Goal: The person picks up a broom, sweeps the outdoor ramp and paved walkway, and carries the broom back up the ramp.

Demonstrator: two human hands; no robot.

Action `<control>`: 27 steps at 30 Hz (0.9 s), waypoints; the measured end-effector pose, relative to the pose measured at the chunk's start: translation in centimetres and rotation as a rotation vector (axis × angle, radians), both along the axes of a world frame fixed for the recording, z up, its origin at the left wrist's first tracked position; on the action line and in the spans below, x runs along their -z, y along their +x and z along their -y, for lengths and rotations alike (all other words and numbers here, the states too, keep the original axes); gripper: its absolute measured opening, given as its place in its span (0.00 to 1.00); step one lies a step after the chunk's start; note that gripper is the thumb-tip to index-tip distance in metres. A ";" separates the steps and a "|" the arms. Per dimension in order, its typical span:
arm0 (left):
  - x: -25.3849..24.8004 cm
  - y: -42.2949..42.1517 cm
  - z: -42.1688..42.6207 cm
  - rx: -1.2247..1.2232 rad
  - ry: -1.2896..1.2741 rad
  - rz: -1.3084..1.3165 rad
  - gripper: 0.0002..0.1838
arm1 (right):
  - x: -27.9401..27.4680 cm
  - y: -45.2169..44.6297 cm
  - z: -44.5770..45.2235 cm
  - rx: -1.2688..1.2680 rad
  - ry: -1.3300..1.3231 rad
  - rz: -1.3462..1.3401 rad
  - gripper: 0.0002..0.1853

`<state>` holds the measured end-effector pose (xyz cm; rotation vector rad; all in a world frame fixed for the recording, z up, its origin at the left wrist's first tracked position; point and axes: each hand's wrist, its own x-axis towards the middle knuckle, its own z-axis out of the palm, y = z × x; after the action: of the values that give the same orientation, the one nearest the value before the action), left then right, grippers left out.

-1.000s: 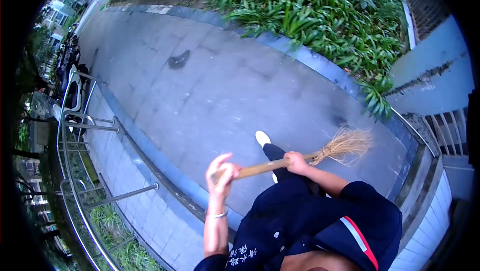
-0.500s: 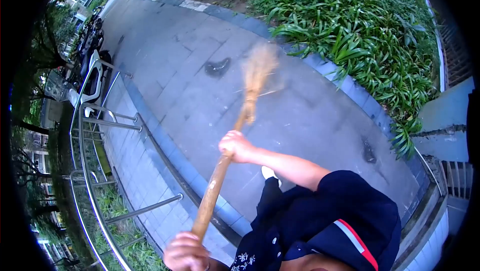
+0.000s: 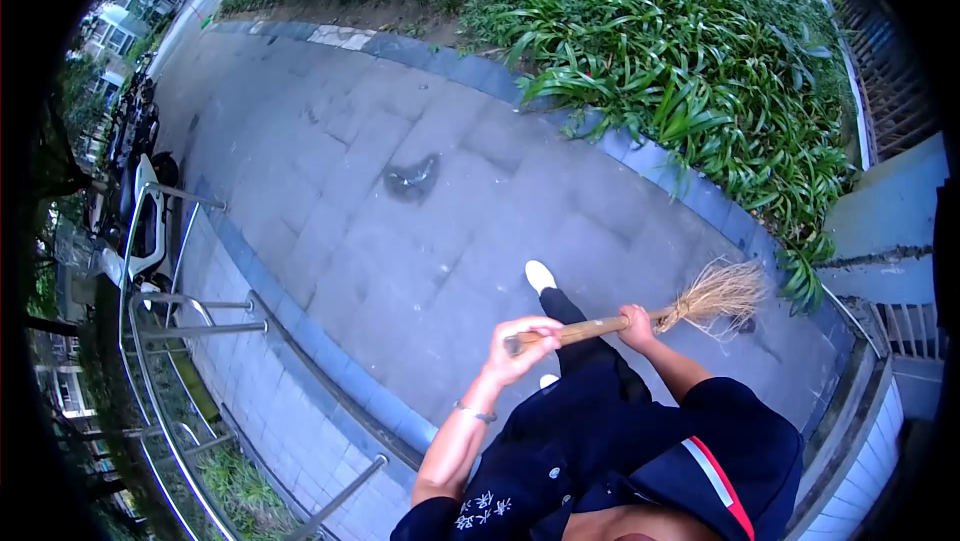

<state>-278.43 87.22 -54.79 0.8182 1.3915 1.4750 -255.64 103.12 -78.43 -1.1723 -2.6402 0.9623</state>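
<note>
A straw broom (image 3: 590,329) lies across the front of my body, its wooden handle slanting slightly up to the right. Near the free end of that handle, my left hand (image 3: 522,349) is closed round the wood. My right hand (image 3: 637,328) grips the handle close to where the straw is bound. The spread bristles (image 3: 722,299) are at the right, over the grey paving (image 3: 480,231); whether they touch it I cannot tell.
Metal railings (image 3: 150,361) run along a tiled ledge (image 3: 270,381) at the left, with parked scooters (image 3: 145,221) beyond. A stone kerb (image 3: 650,166) borders green plants (image 3: 690,91). At the right are a grey wall (image 3: 885,216) and a step (image 3: 850,391). My white shoe (image 3: 540,276) is on the paving.
Half a second ago the bristles pointed forward, blurred, with my left hand low at the left. Now the broom has swung back to the right, much as it was a second ago.
</note>
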 end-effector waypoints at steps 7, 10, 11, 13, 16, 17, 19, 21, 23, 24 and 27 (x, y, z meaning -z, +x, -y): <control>-9.8 -11.2 3.9 -0.593 0.066 -0.327 0.09 | -4.2 -32.5 -1.4 -0.504 -0.037 -0.525 0.07; -12.5 -12.3 -0.6 -0.488 -0.067 -0.796 0.13 | -8.0 -44.5 -2.5 -0.722 -0.171 -0.541 0.09; -12.9 -13.1 -1.5 -0.485 -0.046 -0.864 0.10 | -10.0 -47.1 -2.7 -0.775 -0.236 -0.575 0.09; -14.5 -15.0 0.0 -0.553 0.046 -1.041 0.09 | -14.4 -50.7 -1.4 -0.862 -0.206 -0.687 0.09; -18.3 -16.6 7.3 -0.802 0.245 -0.940 0.09 | -19.4 -51.3 3.3 -0.862 -0.156 -0.737 0.09; -19.3 -16.9 8.2 -0.947 0.316 -0.865 0.13 | -20.1 -50.6 4.4 -0.898 -0.125 -0.649 0.10; -19.4 -18.8 14.1 -0.900 0.341 -0.660 0.17 | -19.9 -47.8 5.8 -0.965 -0.152 -0.570 0.12; -17.0 -21.5 17.4 -0.896 0.336 -0.507 0.18 | -17.6 -44.9 6.5 -1.022 -0.223 -0.385 0.10; -12.6 -23.6 18.9 -1.149 0.163 -0.250 0.19 | -14.5 -42.8 6.9 -1.008 -0.384 -0.068 0.10; -10.2 -25.3 18.9 -1.065 0.182 -0.109 0.20 | -12.3 -41.9 7.7 -0.971 -0.451 -0.027 0.10; -9.3 -27.3 21.3 -1.096 0.134 -0.016 0.21 | -7.5 -42.4 12.0 -1.006 -0.452 0.190 0.08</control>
<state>-305.74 65.94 -45.48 0.0677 1.8824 2.3778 -298.04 91.10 -70.89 0.1864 -3.2726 1.6914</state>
